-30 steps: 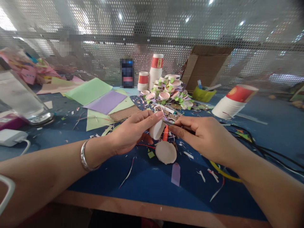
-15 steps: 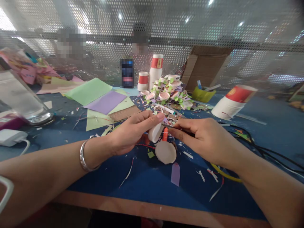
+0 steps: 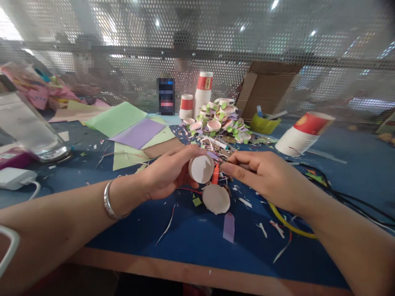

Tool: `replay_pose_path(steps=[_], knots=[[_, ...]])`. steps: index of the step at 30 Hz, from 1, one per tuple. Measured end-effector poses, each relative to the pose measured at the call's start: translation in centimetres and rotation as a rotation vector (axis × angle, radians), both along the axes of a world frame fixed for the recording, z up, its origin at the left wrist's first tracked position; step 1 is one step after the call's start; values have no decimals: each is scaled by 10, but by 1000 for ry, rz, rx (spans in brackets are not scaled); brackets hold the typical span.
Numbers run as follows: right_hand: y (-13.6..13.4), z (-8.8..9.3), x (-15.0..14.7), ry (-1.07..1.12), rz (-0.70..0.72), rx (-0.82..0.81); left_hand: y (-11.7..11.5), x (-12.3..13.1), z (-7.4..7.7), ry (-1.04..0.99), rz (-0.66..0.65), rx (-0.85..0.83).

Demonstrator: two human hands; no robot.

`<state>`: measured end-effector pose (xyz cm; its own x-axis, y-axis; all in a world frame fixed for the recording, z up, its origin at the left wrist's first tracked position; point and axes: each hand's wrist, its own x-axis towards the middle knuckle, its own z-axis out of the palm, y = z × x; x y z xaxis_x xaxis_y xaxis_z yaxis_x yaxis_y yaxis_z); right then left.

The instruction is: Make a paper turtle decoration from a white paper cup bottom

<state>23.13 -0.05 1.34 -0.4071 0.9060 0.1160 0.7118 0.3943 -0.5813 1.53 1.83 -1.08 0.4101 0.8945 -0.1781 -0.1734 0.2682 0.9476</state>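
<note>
My left hand [image 3: 168, 172] is closed round a cut-off paper cup bottom [image 3: 201, 168], whose round white base faces me. My right hand [image 3: 265, 176] pinches a thin dark tool [image 3: 224, 162] right beside that piece, its tip near the rim. An orange-red object [image 3: 215, 174] stands between my hands. Below them on the blue table [image 3: 191, 234] lies a second round white cup bottom [image 3: 216, 199]. A silver bangle [image 3: 108, 201] sits on my left wrist.
A pile of decorated cup bottoms [image 3: 220, 119] lies behind, with stacked red-and-white cups [image 3: 203, 92] and a tipped cup stack [image 3: 304, 133] at right. Coloured paper sheets [image 3: 132, 129] spread at left. Black cables [image 3: 348, 197], a yellow cord [image 3: 290, 226] and paper scraps litter the table. People sit behind the mesh screen [image 3: 277, 49].
My left hand has turned the cup bottom so its round base now faces me. My right hand has shifted slightly, still pinching the tool.
</note>
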Motion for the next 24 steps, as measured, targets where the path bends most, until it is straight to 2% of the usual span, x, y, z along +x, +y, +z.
replay_pose_path(steps=[4,8,13,16,20,24], knots=[[3,-3,0,127,-25,-73,-1,1,-1,-54,-29,-5],[2,-8,-4,171,-23,-76,-6,3,-3,-38,-57,5],[2,-9,-7,238,2,-77,-12,4,-2,13,-121,120],[1,-7,-7,227,-6,-38,-16,3,1,115,-141,218],[-2,-6,-6,230,-7,5,-19,0,1,253,-182,454],[-4,-8,-6,247,31,-42,-19,-3,1,512,-118,693]])
